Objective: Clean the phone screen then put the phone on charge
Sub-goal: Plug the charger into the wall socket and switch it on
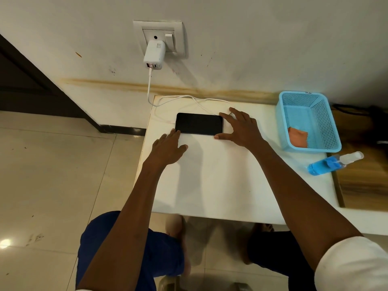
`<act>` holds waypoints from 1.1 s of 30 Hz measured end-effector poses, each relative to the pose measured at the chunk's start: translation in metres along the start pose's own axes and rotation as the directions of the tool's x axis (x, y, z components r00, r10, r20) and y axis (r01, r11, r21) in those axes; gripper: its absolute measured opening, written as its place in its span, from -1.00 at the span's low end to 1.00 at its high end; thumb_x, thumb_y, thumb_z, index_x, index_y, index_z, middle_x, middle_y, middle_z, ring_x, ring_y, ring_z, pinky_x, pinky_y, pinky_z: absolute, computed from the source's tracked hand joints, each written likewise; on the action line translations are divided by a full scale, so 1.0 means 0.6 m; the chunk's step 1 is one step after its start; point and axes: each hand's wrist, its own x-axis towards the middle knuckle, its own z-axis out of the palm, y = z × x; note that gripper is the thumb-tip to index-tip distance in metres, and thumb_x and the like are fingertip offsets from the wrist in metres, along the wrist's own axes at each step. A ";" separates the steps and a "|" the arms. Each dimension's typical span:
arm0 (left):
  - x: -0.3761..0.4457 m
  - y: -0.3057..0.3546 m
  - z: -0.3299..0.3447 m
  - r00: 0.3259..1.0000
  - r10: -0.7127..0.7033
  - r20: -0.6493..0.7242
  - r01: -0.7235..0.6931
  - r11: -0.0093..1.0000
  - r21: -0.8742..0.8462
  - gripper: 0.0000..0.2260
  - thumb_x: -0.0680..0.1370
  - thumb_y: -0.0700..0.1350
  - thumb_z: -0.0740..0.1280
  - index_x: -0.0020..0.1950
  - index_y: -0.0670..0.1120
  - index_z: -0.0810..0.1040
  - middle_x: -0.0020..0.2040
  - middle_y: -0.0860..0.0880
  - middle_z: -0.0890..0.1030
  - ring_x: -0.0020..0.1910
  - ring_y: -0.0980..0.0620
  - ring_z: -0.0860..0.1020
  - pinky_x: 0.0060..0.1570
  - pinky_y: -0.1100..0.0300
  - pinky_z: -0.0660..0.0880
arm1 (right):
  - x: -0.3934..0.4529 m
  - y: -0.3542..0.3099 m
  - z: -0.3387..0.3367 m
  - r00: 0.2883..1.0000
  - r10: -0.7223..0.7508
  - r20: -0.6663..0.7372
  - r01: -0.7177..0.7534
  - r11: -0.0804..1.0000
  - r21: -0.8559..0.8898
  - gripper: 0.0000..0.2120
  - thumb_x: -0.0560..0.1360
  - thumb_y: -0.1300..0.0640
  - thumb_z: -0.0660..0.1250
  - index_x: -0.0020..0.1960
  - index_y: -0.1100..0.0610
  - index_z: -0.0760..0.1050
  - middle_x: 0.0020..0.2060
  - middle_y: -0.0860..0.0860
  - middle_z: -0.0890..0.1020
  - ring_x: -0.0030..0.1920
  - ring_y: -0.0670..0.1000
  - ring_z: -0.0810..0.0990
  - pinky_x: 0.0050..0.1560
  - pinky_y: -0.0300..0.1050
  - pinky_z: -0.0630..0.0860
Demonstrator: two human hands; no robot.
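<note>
A black phone (199, 123) lies flat, screen up, near the far edge of the white table (210, 181). My left hand (168, 147) rests open at the phone's near left corner, fingertips touching its edge. My right hand (239, 127) spreads around the phone's right end, thumb and fingers at its corners. A white charger (154, 54) sits in the wall socket (159, 36). Its white cable (189, 101) loops over the table behind the phone, and the free end (168, 121) lies just left of the phone. An orange cloth (298, 136) lies in the blue basket (327, 120).
A blue spray bottle (333, 163) lies on its side at the table's right edge, in front of the basket. A wooden surface (363, 181) adjoins the table on the right. Tiled floor (52, 175) lies to the left, my legs below the table.
</note>
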 end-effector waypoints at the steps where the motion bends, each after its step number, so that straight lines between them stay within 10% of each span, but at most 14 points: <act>1: -0.001 0.000 -0.001 1.000 -0.001 0.000 0.001 1.000 0.000 -0.41 0.66 0.13 0.12 0.62 -0.05 0.02 0.63 -0.02 0.00 0.59 -0.14 0.03 0.52 -0.08 0.03 | -0.001 0.000 0.001 1.000 -0.003 0.002 0.003 1.000 -0.002 -0.14 0.37 -0.47 0.31 0.56 -0.15 0.20 0.59 -0.02 0.17 0.54 0.12 0.18 0.44 0.15 0.21; 17: -0.016 -0.022 -0.056 0.868 -0.187 -0.459 -0.072 0.869 -0.490 -0.53 0.64 -0.17 0.23 0.54 -0.11 0.25 0.52 -0.05 0.34 0.43 -0.04 0.37 0.37 0.18 0.26 | 0.049 -0.070 -0.038 0.982 -0.081 -0.172 0.122 0.963 0.242 -0.66 0.62 0.01 0.26 0.39 -0.05 0.50 0.35 -0.04 0.55 0.39 0.10 0.43 0.32 0.06 0.40; 25: -0.017 -0.036 -0.057 0.897 -0.187 -0.400 -0.019 0.888 -0.459 -0.56 0.63 -0.16 0.22 0.52 -0.06 0.30 0.50 -0.05 0.36 0.42 -0.08 0.38 0.41 0.03 0.30 | 0.100 -0.132 -0.024 0.996 0.032 -0.079 -0.035 0.999 -0.037 -0.67 0.66 0.02 0.13 0.37 -0.01 0.50 0.27 0.06 0.54 0.29 0.18 0.48 0.23 0.10 0.41; 33: -0.014 -0.042 -0.052 0.901 -0.180 -0.396 -0.004 0.907 -0.420 -0.56 0.63 -0.14 0.22 0.52 -0.05 0.30 0.47 -0.05 0.39 0.40 -0.08 0.39 0.36 0.05 0.29 | 0.131 -0.139 -0.019 0.987 0.117 -0.108 -0.111 0.992 0.061 -0.79 0.59 0.08 0.24 0.12 -0.08 0.62 0.13 -0.02 0.62 0.20 0.14 0.51 0.20 0.06 0.38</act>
